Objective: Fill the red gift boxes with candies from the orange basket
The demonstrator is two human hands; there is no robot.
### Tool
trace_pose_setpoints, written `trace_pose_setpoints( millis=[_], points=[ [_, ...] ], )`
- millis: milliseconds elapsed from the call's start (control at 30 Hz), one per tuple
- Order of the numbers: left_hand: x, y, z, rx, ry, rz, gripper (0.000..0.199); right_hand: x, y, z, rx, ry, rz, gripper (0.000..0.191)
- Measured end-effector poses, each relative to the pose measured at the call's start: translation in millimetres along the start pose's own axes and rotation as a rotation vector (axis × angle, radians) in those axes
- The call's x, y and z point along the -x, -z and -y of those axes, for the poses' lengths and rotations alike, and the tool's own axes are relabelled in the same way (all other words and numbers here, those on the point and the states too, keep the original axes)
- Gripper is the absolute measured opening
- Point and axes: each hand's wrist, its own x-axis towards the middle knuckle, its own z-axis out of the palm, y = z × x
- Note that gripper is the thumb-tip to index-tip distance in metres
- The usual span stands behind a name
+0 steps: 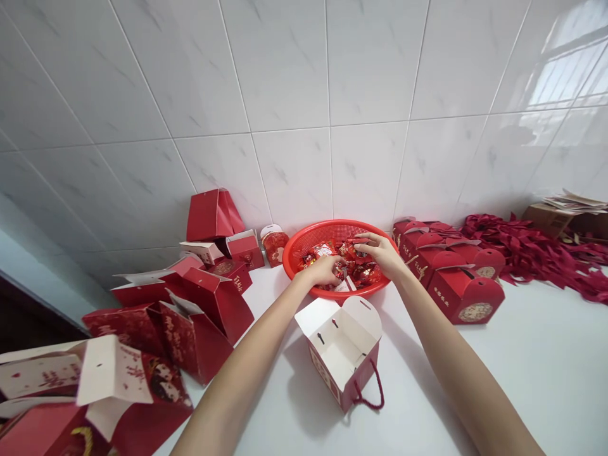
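A red perforated plastic basket [297, 244] holds a heap of small shiny red-wrapped candies [365, 273]. My left hand [325, 270] reaches over its near rim, fingers bent down among the candies; what they grip is hard to make out. Over the basket's right side, my right hand [380, 251] has its fingers curled on a red-wrapped candy [357, 243]. Between my forearms a red gift box [342, 348] stands with its top flaps up, showing a bare white inside with small slots. A dark red cord handle [375, 392] hangs from its right side.
Several red paper boxes [204, 304] with raised flaps crowd the left side. Closed red gift boxes [468, 294] stand in rows right of the basket. Farther right lie a pile of dark red ribbons [513, 247] and a cardboard box [546, 218]. A tiled wall [289, 76] backs the white table [532, 361].
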Motion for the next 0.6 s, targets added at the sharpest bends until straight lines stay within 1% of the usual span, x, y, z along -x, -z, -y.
trace_pose_setpoints(
  millis=[67, 267, 400, 467, 600],
  points=[
    [0.1, 0.3, -0.8, -0.025, -0.021, -0.066, 0.065, 0.3, -0.2, 0.6, 0.003, 0.000, 0.009, 0.035],
    [5.3, 4.7, -7.1, -0.076, -0.077, -0.263, 0.047, 0.3, -0.2, 1.0, 0.010, -0.010, -0.004, 0.034],
    [6.6, 5.3, -10.1, -0.067, -0.090, -0.392, 0.045, 2.0, -0.9, 2.7, 0.020, -0.009, 0.001, 0.035],
    [5.9, 5.1, -10.1, -0.044, -0.082, -0.420, 0.046, 2.6, -1.4, 3.1, 0.008, -0.009, 0.000, 0.035],
    [4.2, 4.6, -5.9, -0.025, -0.044, -0.425, 0.050, 1.9, -1.5, 3.1, -0.019, -0.013, 0.004, 0.037]
  ],
)
